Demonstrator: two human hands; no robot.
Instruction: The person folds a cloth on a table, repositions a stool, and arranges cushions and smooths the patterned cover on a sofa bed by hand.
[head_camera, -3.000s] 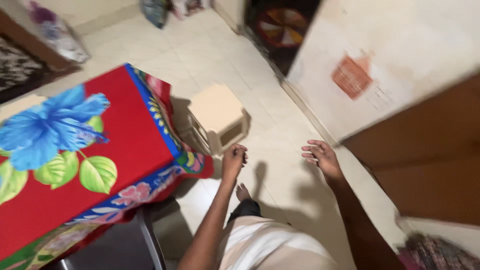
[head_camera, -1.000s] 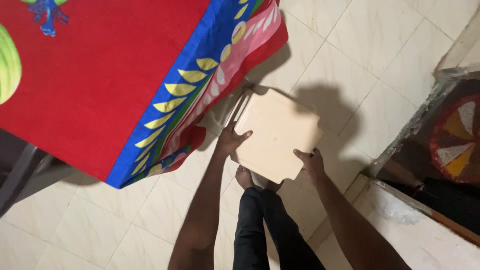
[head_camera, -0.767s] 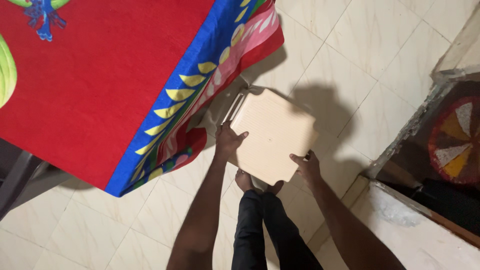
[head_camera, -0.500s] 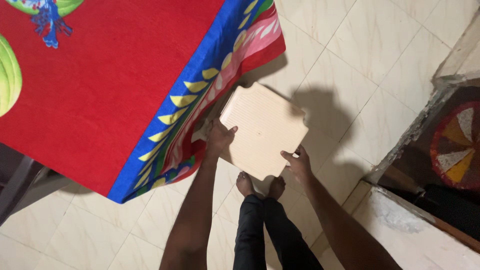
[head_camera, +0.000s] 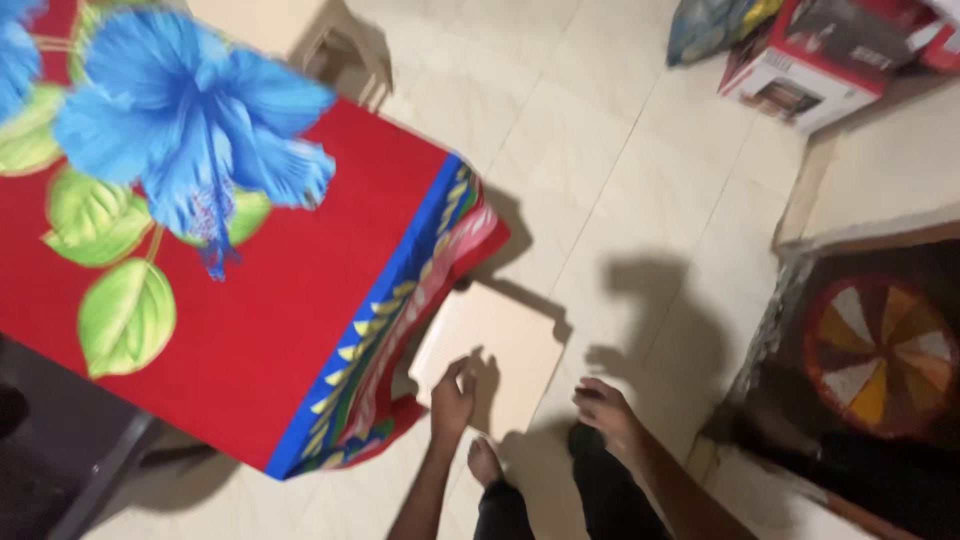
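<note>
A beige plastic stool (head_camera: 495, 355) stands on the tiled floor, tucked against the hanging edge of the red flowered tablecloth (head_camera: 280, 330). My left hand (head_camera: 452, 397) grips the stool's near edge, thumb raised over the seat. My right hand (head_camera: 606, 412) hovers to the right of the stool, off it, with fingers loosely apart and nothing in it. My bare foot (head_camera: 485, 463) and dark trouser legs show just below the stool. The picture is blurred by head motion.
A second beige stool (head_camera: 290, 25) stands beyond the table's far side. A printed cardboard box (head_camera: 810, 60) and a bag (head_camera: 710, 25) lie at the top right. A round colourful mat (head_camera: 880, 350) lies beyond a step on the right. A dark chair (head_camera: 60, 470) sits lower left.
The stool has gone from lifted between both hands to down on the floor by the tablecloth. My right hand has let go and drawn back. The view has swung up over the table.
</note>
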